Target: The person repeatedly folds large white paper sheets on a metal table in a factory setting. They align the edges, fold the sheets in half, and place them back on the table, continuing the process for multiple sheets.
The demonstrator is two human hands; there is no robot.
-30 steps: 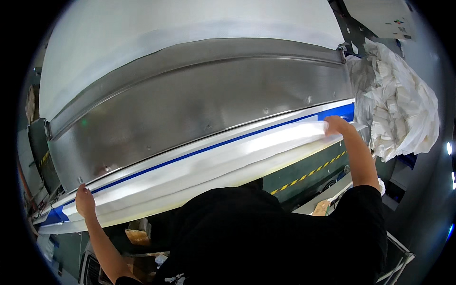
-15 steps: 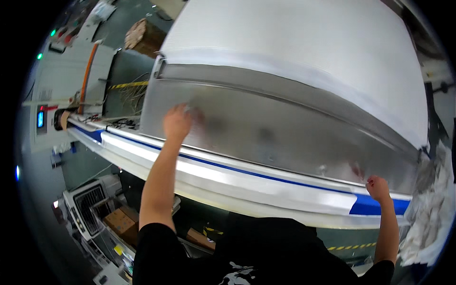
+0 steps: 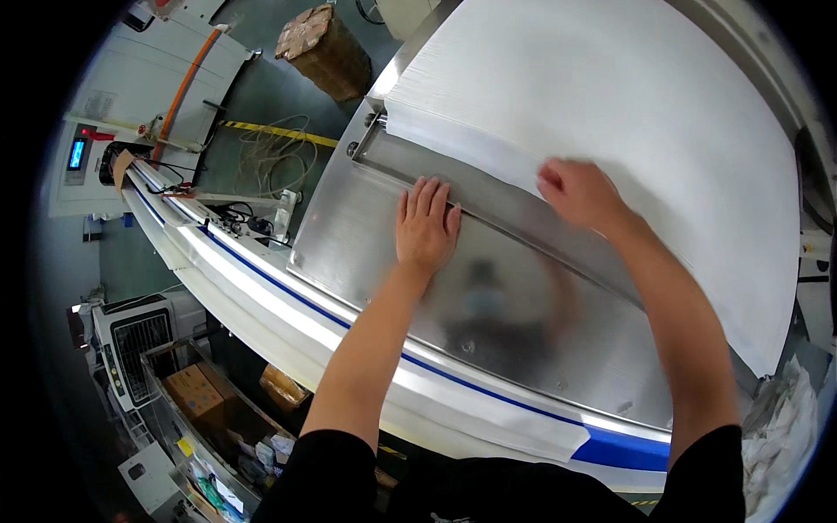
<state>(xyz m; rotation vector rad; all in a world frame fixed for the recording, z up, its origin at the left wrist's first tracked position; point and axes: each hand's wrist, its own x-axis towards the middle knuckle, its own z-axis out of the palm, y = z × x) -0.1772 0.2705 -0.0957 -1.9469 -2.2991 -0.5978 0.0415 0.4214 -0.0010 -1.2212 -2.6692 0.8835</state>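
Head view, metal plate taken as landmark. Plate surface is brushed and reflective, with a long ridge running along its far part; a dim reflection shows near its middle.

Left hand: palm down on the plate, toward its left end. Fingers extended and slightly spread, fingertips reaching the ridge; nothing grasped.

Right hand: just beyond the plate, over the near edge of the white sheet. Fingers curled inward, slightly blurred; cannot tell whether they pinch the sheet edge or are merely clenched above it.

White sheet position: spread beyond the plate, its near edge overlapping the plate's far margin. Surface mostly smooth, with fine creases toward the left corner.

Near side of the plate: a long white strip runs alongside, with a thin blue line between it and the plate. A broader blue band shows by the plate's near right corner.

Right of the plate: crumpled white sheeting, partly cut off by the lens rim.

Left of the plate: loose coiled cable on the floor; farther out, a white machine cabinet with an orange hose. Beyond the plate's far left corner: a brown wrapped block.
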